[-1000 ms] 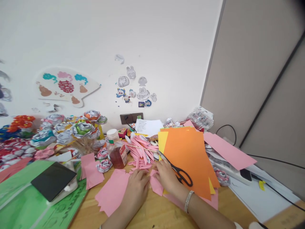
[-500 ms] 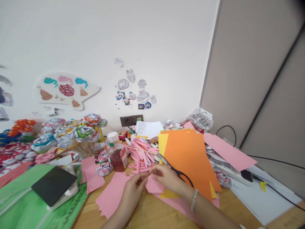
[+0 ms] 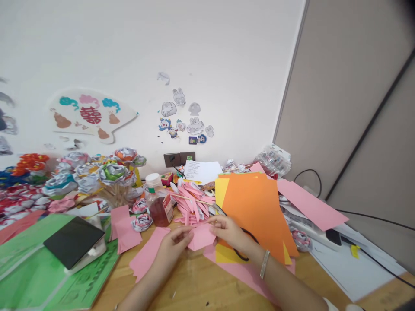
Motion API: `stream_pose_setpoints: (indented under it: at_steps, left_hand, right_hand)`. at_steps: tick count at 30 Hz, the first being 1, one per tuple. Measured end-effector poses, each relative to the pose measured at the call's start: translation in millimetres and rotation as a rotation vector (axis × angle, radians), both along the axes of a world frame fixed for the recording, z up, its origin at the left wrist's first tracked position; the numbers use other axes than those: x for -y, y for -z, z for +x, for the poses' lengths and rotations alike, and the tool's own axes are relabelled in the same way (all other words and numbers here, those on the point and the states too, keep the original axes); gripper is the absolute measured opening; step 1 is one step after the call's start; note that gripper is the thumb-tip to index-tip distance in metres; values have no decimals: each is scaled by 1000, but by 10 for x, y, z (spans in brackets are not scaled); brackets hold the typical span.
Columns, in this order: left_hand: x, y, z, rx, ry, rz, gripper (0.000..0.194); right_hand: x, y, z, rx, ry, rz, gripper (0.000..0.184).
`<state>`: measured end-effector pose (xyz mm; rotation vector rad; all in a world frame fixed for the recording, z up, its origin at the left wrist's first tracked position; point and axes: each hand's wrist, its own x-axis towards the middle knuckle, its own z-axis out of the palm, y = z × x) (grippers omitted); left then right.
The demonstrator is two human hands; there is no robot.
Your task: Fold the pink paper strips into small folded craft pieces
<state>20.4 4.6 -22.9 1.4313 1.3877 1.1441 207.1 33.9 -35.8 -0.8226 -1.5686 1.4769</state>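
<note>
A small piece of pink paper (image 3: pixel 201 236) is held between my two hands above the wooden table. My left hand (image 3: pixel 177 242) pinches its left edge between thumb and fingers. At its upper right edge, my right hand (image 3: pixel 223 229) grips it the same way. Black-handled scissors (image 3: pixel 251 235) lie partly hidden under my right wrist, on the orange sheets (image 3: pixel 256 207). Beyond my fingers is a heap of folded pink paper strips (image 3: pixel 191 201). A stack of pink paper pieces (image 3: pixel 149 255) lies under and beside my left forearm.
A bottle of reddish liquid (image 3: pixel 158 205) with a white cap stands behind my left hand. Paper flowers (image 3: pixel 113 172) crowd the back left. A black tablet-like panel (image 3: pixel 74 242) rests over a green folder (image 3: pixel 26 268). White sheets (image 3: pixel 353 268) and a power strip (image 3: pixel 320 231) are at right.
My hands have spread slightly apart, and the pink paper between them shows wider and flatter. My left hand has shifted left and my right hand a little right.
</note>
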Motion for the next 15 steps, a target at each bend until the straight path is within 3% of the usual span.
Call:
stream_pose_setpoints:
  at_steps: [7, 11, 15]
  left_hand:
    - [-30, 46, -85, 62, -15, 59, 18]
    - [8, -43, -80, 82, 48, 36, 16]
    - [44, -126, -42, 87, 15, -12, 19]
  right_hand:
    - [13, 15, -44, -121, 42, 5, 22]
    - [29, -6, -54, -98, 68, 60, 15]
    - [21, 17, -37, -8, 86, 174, 13]
